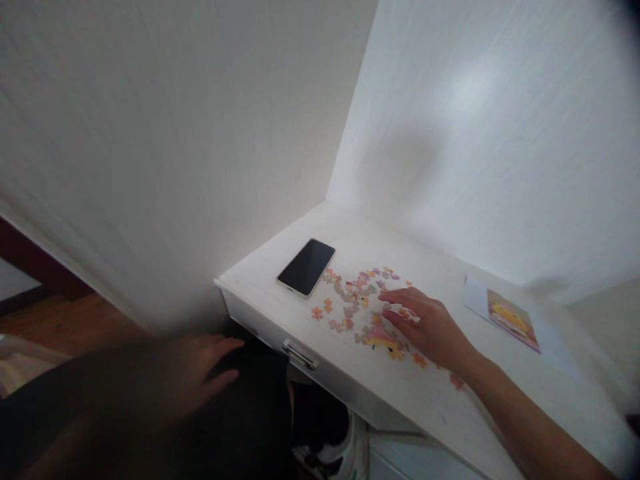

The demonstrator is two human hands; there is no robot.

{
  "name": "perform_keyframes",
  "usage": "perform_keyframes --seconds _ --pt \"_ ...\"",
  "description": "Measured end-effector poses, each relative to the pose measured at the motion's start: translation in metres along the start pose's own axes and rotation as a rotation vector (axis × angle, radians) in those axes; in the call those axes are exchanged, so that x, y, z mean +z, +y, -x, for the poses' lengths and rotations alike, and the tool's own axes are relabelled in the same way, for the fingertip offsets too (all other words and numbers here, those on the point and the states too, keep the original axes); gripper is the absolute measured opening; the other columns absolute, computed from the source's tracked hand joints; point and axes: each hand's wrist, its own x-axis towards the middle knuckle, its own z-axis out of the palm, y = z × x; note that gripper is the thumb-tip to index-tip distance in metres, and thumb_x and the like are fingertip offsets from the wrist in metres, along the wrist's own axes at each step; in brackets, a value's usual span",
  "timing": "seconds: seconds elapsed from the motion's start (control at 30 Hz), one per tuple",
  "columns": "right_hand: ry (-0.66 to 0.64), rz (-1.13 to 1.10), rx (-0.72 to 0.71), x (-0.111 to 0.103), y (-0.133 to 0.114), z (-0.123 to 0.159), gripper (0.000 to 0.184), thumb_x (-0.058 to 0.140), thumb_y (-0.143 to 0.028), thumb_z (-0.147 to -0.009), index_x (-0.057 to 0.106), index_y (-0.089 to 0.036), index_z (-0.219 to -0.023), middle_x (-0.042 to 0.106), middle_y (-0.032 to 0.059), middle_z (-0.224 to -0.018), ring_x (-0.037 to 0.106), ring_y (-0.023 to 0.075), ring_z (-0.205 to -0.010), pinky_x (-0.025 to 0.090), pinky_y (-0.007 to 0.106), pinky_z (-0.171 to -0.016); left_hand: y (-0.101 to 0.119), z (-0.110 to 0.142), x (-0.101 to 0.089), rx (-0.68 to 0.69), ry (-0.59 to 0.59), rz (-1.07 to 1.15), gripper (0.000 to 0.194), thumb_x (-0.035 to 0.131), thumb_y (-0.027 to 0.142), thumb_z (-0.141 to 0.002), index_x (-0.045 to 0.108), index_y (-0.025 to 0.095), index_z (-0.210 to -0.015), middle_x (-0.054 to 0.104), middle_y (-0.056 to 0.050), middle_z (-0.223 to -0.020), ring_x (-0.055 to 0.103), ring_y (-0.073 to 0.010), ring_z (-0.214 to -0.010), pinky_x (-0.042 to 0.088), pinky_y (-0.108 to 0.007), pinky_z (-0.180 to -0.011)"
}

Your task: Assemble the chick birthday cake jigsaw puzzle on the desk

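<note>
Loose jigsaw puzzle pieces in orange, pink, purple and grey lie scattered on the white desk. Over them reaches my right hand, palm down, its thumb and fingers stretched out and apart. Nothing shows between the fingertips, though the palm hides whatever is under it. Close to the thumb, a small cluster of pieces with a yellow and pink pattern seems joined. My left hand rests by my dark-clothed lap, below the desk's edge. Dim and blurred, it has its thumb and fingers apart and holds nothing visible.
A phone with a dark screen lies left of the pieces. On the right, a picture card with a yellow figure lies on white paper. White walls border the desk; a metal drawer handle is at its front.
</note>
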Motion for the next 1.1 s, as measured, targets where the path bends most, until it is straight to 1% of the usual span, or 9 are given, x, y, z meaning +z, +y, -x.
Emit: perform_keyframes --seconds 0.1,0.17,0.27,0.47,0.53,0.67,0.77,0.97,1.1 --pt "-0.031 0.034 -0.07 0.003 -0.009 -0.014 0.027 0.055 -0.024 -0.092 0.069 -0.022 -0.115 0.072 0.01 -0.117 0.066 0.0248 -0.107 0.052 0.046 -0.096 0.01 0.001 -0.007 -0.057 -0.138 -0.085 0.05 0.042 0.041 -0.091 0.056 0.022 -0.135 0.06 -0.008 -0.134 0.057 -0.0272 -0.12 0.041 -0.046 -0.108" --pt "-0.062 0.05 -0.114 0.004 -0.012 -0.023 0.028 0.053 -0.021 -0.092 0.07 -0.022 -0.115 0.072 0.0097 -0.117 0.067 0.0243 -0.106 0.052 0.046 -0.096 0.013 0.002 -0.01 -0.052 -0.17 -0.104 0.052 0.04 0.041 -0.092 0.054 0.022 -0.137 0.058 -0.008 -0.135 0.055 -0.027 -0.121 0.04 -0.047 -0.109" --pt "-0.149 0.054 -0.142 0.002 -0.017 -0.034 0.027 0.051 -0.02 -0.093 0.072 -0.022 -0.109 0.074 0.009 -0.111 0.069 0.0226 -0.1 0.053 0.041 -0.092 0.009 0.004 -0.009 -0.037 -0.167 -0.099 0.051 0.04 0.042 -0.092 0.053 0.022 -0.138 0.058 -0.008 -0.135 0.055 -0.0268 -0.122 0.039 -0.047 -0.11" --pt "-0.293 0.038 -0.075 -0.009 -0.029 -0.044 0.024 0.05 -0.023 -0.092 0.074 -0.018 -0.097 0.075 0.0093 -0.096 0.068 0.0205 -0.084 0.052 0.034 -0.079 -0.002 0.011 -0.005 0.008 -0.136 -0.06 0.049 0.042 0.04 -0.092 0.054 0.023 -0.137 0.058 -0.008 -0.135 0.055 -0.0271 -0.123 0.038 -0.048 -0.111" --pt "-0.327 0.041 -0.058 -0.01 -0.03 -0.045 0.024 0.05 -0.024 -0.092 0.073 -0.018 -0.091 0.074 0.009 -0.092 0.066 0.0206 -0.082 0.051 0.034 -0.078 -0.005 0.013 -0.004 0.026 -0.128 -0.049 0.049 0.043 0.041 -0.092 0.055 0.023 -0.136 0.058 -0.008 -0.135 0.054 -0.027 -0.123 0.037 -0.049 -0.112" --pt "-0.337 0.036 -0.039 -0.011 -0.023 -0.046 0.023 0.051 -0.026 -0.092 0.071 -0.016 -0.096 0.072 0.011 -0.099 0.065 0.0216 -0.091 0.049 0.036 -0.085 -0.011 0.015 -0.002 0.06 -0.11 -0.025 0.049 0.044 0.041 -0.092 0.054 0.024 -0.137 0.058 -0.008 -0.135 0.054 -0.0269 -0.123 0.04 -0.047 -0.109" --pt "-0.355 0.044 -0.028 -0.01 -0.021 -0.047 0.023 0.05 -0.027 -0.092 0.069 -0.015 -0.097 0.07 0.012 -0.1 0.063 0.0216 -0.092 0.048 0.037 -0.086 -0.015 0.016 0.0 0.085 -0.096 -0.001 0.048 0.044 0.041 -0.092 0.056 0.024 -0.135 0.06 -0.008 -0.132 0.056 -0.0272 -0.12 0.041 -0.048 -0.108" --pt "-0.363 -0.03 0.113 -0.005 -0.024 -0.053 0.016 0.058 -0.03 -0.084 0.067 -0.017 -0.084 0.069 0.0075 -0.085 0.061 0.019 -0.076 0.047 0.033 -0.073 -0.024 0.016 0.006 0.137 -0.052 0.029 0.048 0.046 0.044 -0.092 0.055 0.025 -0.135 0.061 -0.007 -0.13 0.057 -0.0272 -0.118 0.043 -0.048 -0.106" --pt "-0.336 -0.124 0.19 -0.01 -0.022 -0.048 0.022 0.062 -0.04 -0.082 0.067 -0.018 -0.079 0.067 0.0043 -0.076 0.056 0.0174 -0.068 0.043 0.03 -0.063 -0.027 0.019 0.007 0.14 -0.05 0.035 0.048 0.047 0.044 -0.092 0.055 0.025 -0.135 0.061 -0.007 -0.13 0.057 -0.0275 -0.119 0.043 -0.049 -0.106"
